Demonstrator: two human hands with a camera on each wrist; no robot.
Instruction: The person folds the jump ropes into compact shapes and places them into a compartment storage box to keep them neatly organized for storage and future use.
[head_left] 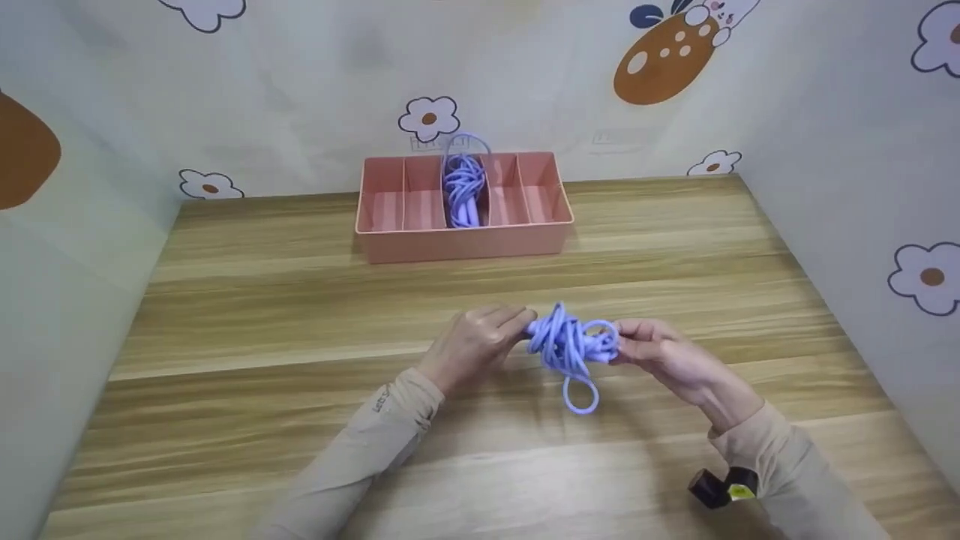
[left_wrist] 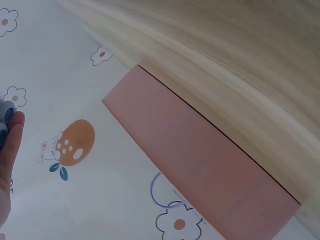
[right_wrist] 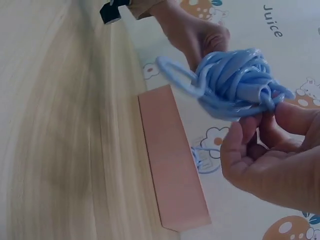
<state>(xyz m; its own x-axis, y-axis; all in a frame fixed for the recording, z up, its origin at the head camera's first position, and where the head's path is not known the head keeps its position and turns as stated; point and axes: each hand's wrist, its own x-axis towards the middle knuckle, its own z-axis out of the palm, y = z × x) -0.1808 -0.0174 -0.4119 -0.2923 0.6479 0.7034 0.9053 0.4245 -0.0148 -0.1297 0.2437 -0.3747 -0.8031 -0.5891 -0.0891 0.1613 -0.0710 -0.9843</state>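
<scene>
A blue-violet jump rope [head_left: 562, 341], wound into a bundle, is held above the table between both hands. My left hand [head_left: 476, 337] grips its left end, fingers curled round it. At the other end my right hand [head_left: 660, 352] pinches the rope between thumb and fingers; the right wrist view shows a hollow handle end [right_wrist: 255, 92] with cord coming out beside the fingertips. A loose loop [head_left: 581, 395] dangles below the bundle. The left wrist view catches only part of a hand [left_wrist: 7, 165] and a bit of blue at its left edge.
A pink divided box [head_left: 465, 244] stands at the back of the wooden table [head_left: 262, 322], by the patterned wall. Another wound jump rope [head_left: 465, 184] lies in its middle compartment, a loop rising above the rim. A black device [head_left: 720, 487] sits at the right sleeve.
</scene>
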